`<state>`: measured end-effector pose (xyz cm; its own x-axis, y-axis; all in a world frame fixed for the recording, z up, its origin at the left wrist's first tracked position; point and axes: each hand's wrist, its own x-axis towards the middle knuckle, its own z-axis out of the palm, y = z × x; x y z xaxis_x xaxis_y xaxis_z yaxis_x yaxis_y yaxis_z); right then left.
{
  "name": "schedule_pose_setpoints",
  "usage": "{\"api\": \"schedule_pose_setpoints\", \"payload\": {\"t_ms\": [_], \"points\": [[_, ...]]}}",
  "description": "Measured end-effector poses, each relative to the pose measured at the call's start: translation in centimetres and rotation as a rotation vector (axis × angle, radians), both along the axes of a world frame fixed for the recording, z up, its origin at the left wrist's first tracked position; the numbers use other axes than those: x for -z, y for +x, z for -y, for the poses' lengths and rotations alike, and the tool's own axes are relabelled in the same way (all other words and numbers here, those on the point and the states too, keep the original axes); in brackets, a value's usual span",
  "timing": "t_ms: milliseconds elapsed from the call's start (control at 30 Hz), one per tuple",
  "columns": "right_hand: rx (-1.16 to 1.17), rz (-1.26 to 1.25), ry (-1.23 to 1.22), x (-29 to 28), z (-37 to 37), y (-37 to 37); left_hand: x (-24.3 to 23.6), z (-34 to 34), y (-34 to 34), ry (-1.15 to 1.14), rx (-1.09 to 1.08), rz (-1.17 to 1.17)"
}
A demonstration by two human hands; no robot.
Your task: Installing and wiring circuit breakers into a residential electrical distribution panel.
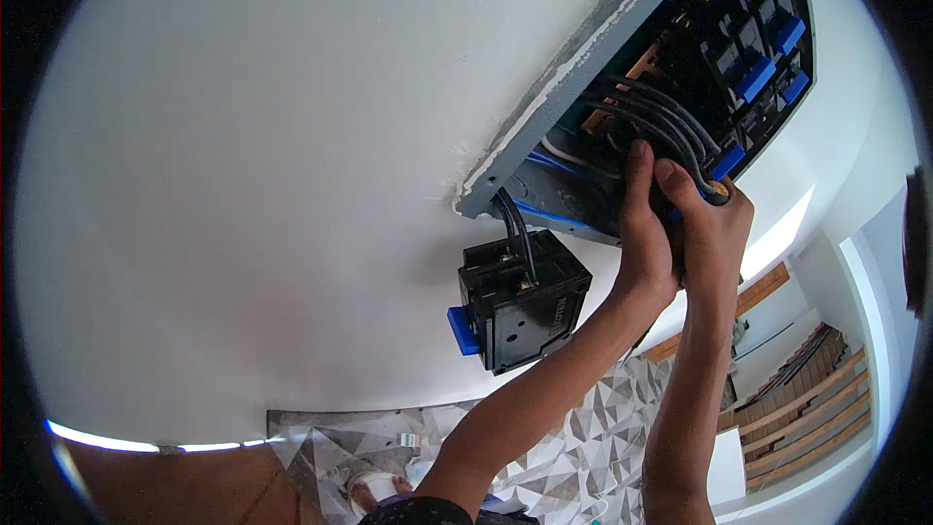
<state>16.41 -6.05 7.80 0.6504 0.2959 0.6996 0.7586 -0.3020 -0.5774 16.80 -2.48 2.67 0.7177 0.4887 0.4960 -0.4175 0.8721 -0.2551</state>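
A grey metal electrical panel box (583,68) is set in the white wall, with several black circuit breakers bearing blue levers inside. At its lower end my left hand (646,228) and my right hand (717,219) are closed around a black breaker, mostly hidden by them, with a blue lever (727,161). Both thumbs press side by side on its front, the fingers behind. Several thick black cables (671,117) curve from inside the box to beside my right hand. Another black breaker (525,301) with a blue lever hangs outside, below the box's corner, on black wires (515,224).
Blue wires (554,163) run along the inside of the box near a copper-coloured bar (637,73). Far below lies a floor with a grey and white triangle pattern (573,437), with some items on it. Wooden stair rails (807,418) show at the lower right.
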Motion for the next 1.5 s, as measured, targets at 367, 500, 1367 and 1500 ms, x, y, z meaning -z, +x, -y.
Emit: {"api": "schedule_pose_setpoints", "payload": {"t_ms": [367,500,1367,1500], "points": [[-0.042,-0.022,0.018,-0.1,0.3,0.2,-0.1,0.2,0.0,0.045,0.012,-0.075],[-0.092,-0.024,-0.014,-0.2,0.5,-0.2,1.1,0.5,1.0,0.074,-0.036,-0.045],[-0.57,-0.326,0.512,3.1,9.1,5.2,6.2,-10.4,4.8,0.435,-0.084,-0.083],[-0.665,-0.341,0.534,6.9,15.2,9.1,8.8,-18.0,3.2,0.401,-0.084,-0.192]]}}
